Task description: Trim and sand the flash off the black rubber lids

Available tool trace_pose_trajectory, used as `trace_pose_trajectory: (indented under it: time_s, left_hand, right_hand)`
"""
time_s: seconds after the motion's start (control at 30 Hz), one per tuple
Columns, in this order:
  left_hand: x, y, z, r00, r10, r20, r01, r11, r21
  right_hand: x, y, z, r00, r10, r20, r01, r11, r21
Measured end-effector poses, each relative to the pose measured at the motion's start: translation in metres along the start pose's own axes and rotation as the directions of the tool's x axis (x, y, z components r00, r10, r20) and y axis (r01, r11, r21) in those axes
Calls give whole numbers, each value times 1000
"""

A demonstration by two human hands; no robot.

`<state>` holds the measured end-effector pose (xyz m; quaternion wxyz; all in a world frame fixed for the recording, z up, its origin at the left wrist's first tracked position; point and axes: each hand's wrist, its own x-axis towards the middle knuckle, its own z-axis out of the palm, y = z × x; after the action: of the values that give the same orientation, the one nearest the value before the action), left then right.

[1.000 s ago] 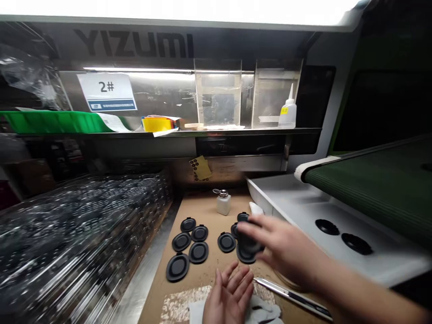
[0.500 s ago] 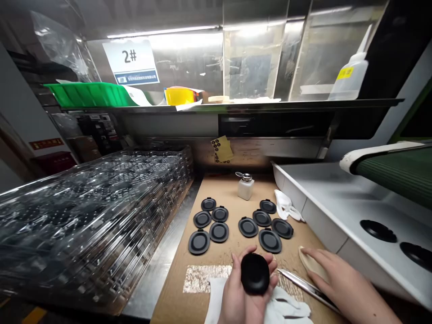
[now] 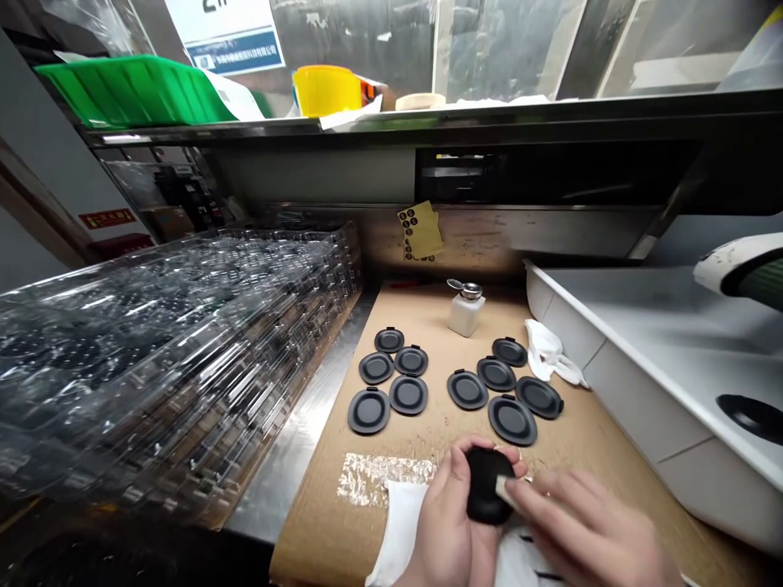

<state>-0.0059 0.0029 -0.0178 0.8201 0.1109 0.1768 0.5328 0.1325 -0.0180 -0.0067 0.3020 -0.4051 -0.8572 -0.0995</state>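
Note:
My left hand (image 3: 453,518), palm up, is wrapped round a black rounded disc-shaped part (image 3: 486,505) near the table's front. My right hand (image 3: 587,522) is closed on a small pale pad (image 3: 504,489), whose tip touches the right side of the disc. Most of the pad is hidden by my fingers, which are slightly blurred. Beyond my hands lie several black lids with small tabs, in a left group (image 3: 409,394) and a right group (image 3: 512,419). A white cloth glove (image 3: 396,530) lies under my hands, partly covered by them.
Stacked clear plastic trays (image 3: 245,326) stand on the left. A white pump bottle (image 3: 466,314) stands at the back of the cardboard-covered table (image 3: 330,505), with a white cloth (image 3: 547,350) to its right. A white bin (image 3: 617,334) bounds the right side, and a shelf (image 3: 367,134) crosses above.
My right hand has lifted the pale pad off the table and moved left, onto the black disc. My left hand still holds the disc. The camera view has tilted downward.

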Motion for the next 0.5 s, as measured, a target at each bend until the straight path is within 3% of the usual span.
trace_pose_trajectory:
  time_s: [0.13, 0.27, 0.43, 0.5]
  left_hand:
    - [0, 1, 0, 998, 21, -67, -19, 1000, 22]
    - [-2, 4, 4, 997, -36, -70, 36, 999, -1]
    - [-3, 6, 7, 993, -62, -99, 61, 998, -20]
    - [-3, 6, 8, 993, -78, -90, 76, 997, -27]
  right_hand:
    - [15, 26, -8, 997, 74, 32, -74, 997, -5]
    - [8, 33, -19, 982, 189, -25, -189, 982, 23]
    - [-11, 25, -27, 995, 29, 99, -43, 990, 138]
    - [-14, 18, -24, 995, 36, 93, -50, 987, 155]
